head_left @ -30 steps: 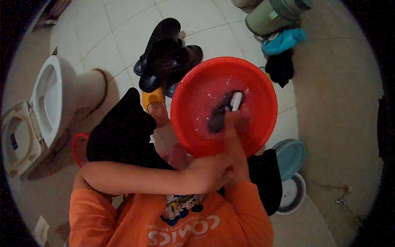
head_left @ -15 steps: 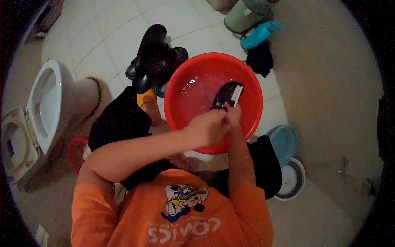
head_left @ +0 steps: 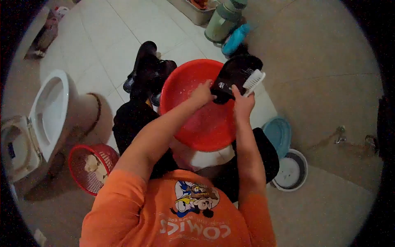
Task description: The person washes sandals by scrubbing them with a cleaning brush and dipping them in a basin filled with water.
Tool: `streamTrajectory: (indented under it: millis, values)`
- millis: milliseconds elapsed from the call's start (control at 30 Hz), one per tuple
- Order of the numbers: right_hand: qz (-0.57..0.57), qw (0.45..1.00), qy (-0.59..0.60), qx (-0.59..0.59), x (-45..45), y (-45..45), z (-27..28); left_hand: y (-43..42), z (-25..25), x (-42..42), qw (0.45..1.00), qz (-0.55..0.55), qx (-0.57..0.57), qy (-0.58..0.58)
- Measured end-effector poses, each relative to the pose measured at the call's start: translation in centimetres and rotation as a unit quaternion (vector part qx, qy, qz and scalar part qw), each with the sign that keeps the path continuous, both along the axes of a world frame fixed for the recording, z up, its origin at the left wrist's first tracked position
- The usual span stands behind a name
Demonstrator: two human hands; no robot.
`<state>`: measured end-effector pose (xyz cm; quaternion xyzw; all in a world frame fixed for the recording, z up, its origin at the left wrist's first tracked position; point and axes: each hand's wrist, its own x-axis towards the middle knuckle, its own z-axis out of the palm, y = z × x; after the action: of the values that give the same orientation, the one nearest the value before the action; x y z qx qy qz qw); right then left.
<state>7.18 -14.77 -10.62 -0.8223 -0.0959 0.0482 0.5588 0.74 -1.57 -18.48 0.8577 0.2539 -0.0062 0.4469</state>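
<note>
A black slipper point(head_left: 234, 74) with white marks on it is tilted over the right side of a red basin point(head_left: 175, 82). My left hand point(head_left: 203, 94) is closed on its near left end. My right hand point(head_left: 243, 103) grips the handle of a white scrubbing brush point(head_left: 254, 81), its thumb against the slipper's edge. The bristles show beside the slipper's right side; whether they touch it I cannot tell. Shallow, cloudy water seems to lie in the basin. Part of the slipper's near end is hidden by my fingers.
More black footwear point(head_left: 150, 72) is piled left of the basin. A toilet point(head_left: 51, 109) and a red mesh basket point(head_left: 88, 164) stand at left. At right are a blue basin point(head_left: 277, 136), a grey-white basin point(head_left: 291, 171) and a wall tap point(head_left: 340, 140). A green flask point(head_left: 222, 24) stands beyond.
The slipper has been raised from inside the red basin, up and to the right. My left hand has moved from beside my right wrist onto the slipper's end. The brush has moved right too.
</note>
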Motion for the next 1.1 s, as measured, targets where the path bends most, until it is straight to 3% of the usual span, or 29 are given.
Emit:
streamTrajectory:
  millis: [33, 100, 233, 300, 467, 533, 600, 700, 733, 767, 800, 900, 933, 967, 1000, 1067, 1100]
  values:
    - [0.018, 0.998, -0.039, 0.037, -0.4, 0.1, 1.0, -0.4, -0.4, 0.4, 1.000, 0.004, 0.006, -0.003]
    - [0.017, 0.997, -0.056, 0.041, -1.7, 0.4, 3.4, -0.9, -0.7, 1.0, 0.988, 0.033, -0.083, -0.130]
    - [0.015, 0.998, -0.057, -0.008, -2.6, -0.1, 4.9, -1.2, 2.9, 0.4, 0.990, 0.075, -0.062, -0.100]
    - [0.029, 0.997, -0.068, -0.009, -2.2, -0.4, 4.6, -1.1, 1.7, 0.7, 0.969, 0.054, -0.128, -0.205]
    - [0.037, 0.998, -0.035, -0.040, -1.3, -1.0, 1.8, -1.6, -1.3, 0.5, 0.968, 0.077, -0.020, -0.239]
    - [0.011, 0.999, 0.039, 0.027, -1.7, -1.1, 1.7, -2.3, -2.1, 0.6, 0.963, 0.092, -0.147, -0.208]
    - [0.017, 0.996, 0.067, 0.048, -1.4, -1.2, 1.2, -1.8, -3.1, 1.3, 0.954, 0.100, -0.182, -0.215]
    - [0.068, 0.994, 0.003, 0.088, -0.9, -2.1, 0.4, -2.1, -1.1, 0.7, 0.947, 0.089, -0.172, -0.255]
    - [0.110, 0.987, -0.043, 0.107, -1.3, -2.2, 1.1, -2.7, -0.1, 0.2, 0.927, 0.105, -0.231, -0.275]
    - [0.075, 0.972, -0.008, 0.221, -2.0, -1.6, 1.1, -2.7, 0.6, -0.2, 0.904, 0.124, -0.288, -0.289]
    - [0.074, 0.972, -0.006, 0.221, -1.9, -1.5, 0.9, -2.8, 0.3, -0.4, 0.905, 0.125, -0.287, -0.287]
    - [0.087, 0.967, 0.035, 0.239, -0.6, -1.9, -2.2, -2.9, -1.0, -1.0, 0.910, 0.182, -0.279, -0.247]
    - [0.108, 0.994, -0.020, 0.025, 1.4, -2.9, -6.2, -3.2, -1.8, -1.4, 0.905, 0.243, -0.299, -0.178]
    - [0.123, 0.971, -0.072, -0.189, 2.4, -3.8, -8.5, -3.6, -2.8, -1.8, 0.893, 0.301, -0.317, -0.107]
    - [0.122, 0.971, -0.072, -0.190, 2.0, -3.7, -9.0, -3.6, -4.3, -2.5, 0.910, 0.288, -0.298, -0.019]
    - [0.078, 0.977, 0.124, -0.154, 0.0, -3.1, -9.8, -3.5, -6.5, -4.1, 0.924, 0.272, -0.236, 0.128]
    - [0.045, 0.980, 0.148, -0.122, -1.4, -3.1, -11.0, -3.5, -7.3, -4.8, 0.923, 0.273, -0.195, 0.187]
